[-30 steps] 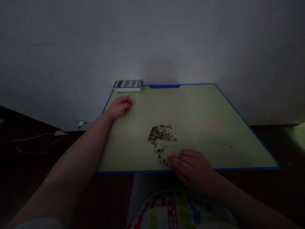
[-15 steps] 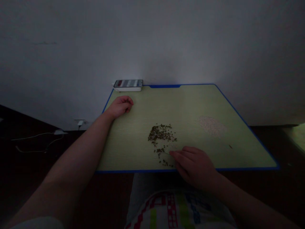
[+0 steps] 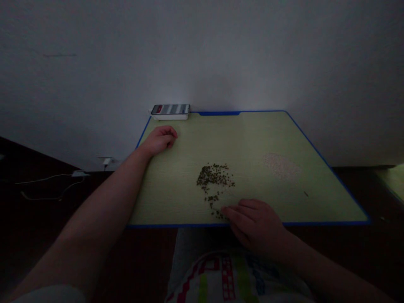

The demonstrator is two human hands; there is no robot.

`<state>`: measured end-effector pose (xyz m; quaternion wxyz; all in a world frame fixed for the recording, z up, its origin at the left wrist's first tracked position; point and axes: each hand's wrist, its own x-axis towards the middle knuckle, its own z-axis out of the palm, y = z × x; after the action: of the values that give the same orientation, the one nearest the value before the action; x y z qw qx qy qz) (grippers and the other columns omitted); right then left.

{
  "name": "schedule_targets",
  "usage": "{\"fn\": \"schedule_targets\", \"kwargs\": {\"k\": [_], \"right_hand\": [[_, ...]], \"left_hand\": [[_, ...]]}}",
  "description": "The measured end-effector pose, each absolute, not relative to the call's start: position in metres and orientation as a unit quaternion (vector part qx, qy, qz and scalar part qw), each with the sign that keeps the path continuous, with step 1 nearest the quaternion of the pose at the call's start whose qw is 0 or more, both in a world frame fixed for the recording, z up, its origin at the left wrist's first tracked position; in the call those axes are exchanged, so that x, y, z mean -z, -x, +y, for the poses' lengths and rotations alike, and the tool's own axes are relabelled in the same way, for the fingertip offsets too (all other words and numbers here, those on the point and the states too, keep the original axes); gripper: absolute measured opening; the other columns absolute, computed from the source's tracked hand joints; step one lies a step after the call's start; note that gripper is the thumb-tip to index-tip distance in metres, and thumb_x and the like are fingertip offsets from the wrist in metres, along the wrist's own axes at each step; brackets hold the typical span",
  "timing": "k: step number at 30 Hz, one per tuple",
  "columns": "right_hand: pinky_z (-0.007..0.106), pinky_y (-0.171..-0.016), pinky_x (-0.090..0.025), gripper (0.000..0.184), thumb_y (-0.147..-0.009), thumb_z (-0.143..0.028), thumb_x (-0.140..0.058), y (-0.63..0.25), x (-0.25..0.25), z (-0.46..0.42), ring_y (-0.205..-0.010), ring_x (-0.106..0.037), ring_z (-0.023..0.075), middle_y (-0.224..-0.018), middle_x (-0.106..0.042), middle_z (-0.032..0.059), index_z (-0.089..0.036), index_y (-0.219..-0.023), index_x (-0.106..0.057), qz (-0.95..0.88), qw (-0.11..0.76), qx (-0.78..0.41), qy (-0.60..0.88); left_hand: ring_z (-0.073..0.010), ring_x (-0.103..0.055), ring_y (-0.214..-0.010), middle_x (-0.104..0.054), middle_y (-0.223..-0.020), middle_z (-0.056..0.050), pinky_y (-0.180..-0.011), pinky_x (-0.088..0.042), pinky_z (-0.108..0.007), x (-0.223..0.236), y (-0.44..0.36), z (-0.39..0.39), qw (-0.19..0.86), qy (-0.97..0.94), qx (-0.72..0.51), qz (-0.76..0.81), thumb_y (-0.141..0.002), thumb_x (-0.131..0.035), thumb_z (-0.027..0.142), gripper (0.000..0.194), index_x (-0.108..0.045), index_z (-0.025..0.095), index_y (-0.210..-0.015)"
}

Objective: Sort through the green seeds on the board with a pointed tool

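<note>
My left hand (image 3: 162, 139) rests on the far left of the table, its fingers curled in and nothing visible in them. Near the front edge, my right hand (image 3: 252, 221) pinches a thin pale stick (image 3: 215, 208), too fine and dim to name more exactly. The stick's tip points left, among small dark green beans (image 3: 217, 215) scattered by the fingertips. Farther back lies the main patch of dark beans (image 3: 208, 176), loosely spread, with a thin trail of them running toward me. To the right is a flat heap of pale, rice-like grains (image 3: 280, 166).
The light green table (image 3: 240, 139) has a blue rim and stands against a wall. A phone (image 3: 170, 109) lies on a white box (image 3: 172, 117) at the back left corner. One small dark sliver (image 3: 306, 193) lies at the right. A plug and white cables (image 3: 80, 173) are left of the table.
My right hand has moved slightly toward me and left, bringing the stick's tip from the middle cluster down to the nearest beans. My left hand stays where it was.
</note>
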<state>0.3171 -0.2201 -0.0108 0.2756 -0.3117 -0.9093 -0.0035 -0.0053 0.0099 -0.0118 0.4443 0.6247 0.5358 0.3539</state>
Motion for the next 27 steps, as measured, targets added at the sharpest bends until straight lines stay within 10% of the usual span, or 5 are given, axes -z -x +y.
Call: {"fn": "schedule_targets", "kwargs": {"k": [27], "right_hand": [[0.033, -0.059, -0.047, 0.024, -0.098, -0.012, -0.047, -0.3132, 0.0092, -0.2149, -0.063, -0.062, 0.0186, -0.081, -0.078, 0.005, -0.012, -0.107, -0.07, -0.902, 0.29, 0.027, 0.32]], "left_hand": [[-0.0082, -0.04, -0.04, -0.05, -0.043, 0.006, -0.043, -0.026, -0.022, 0.0121, 0.0054, 0.0108, 0.449, -0.631, -0.355, 0.523, -0.055, -0.057, 0.016, 0.016, -0.057, 0.019, -0.071]]}}
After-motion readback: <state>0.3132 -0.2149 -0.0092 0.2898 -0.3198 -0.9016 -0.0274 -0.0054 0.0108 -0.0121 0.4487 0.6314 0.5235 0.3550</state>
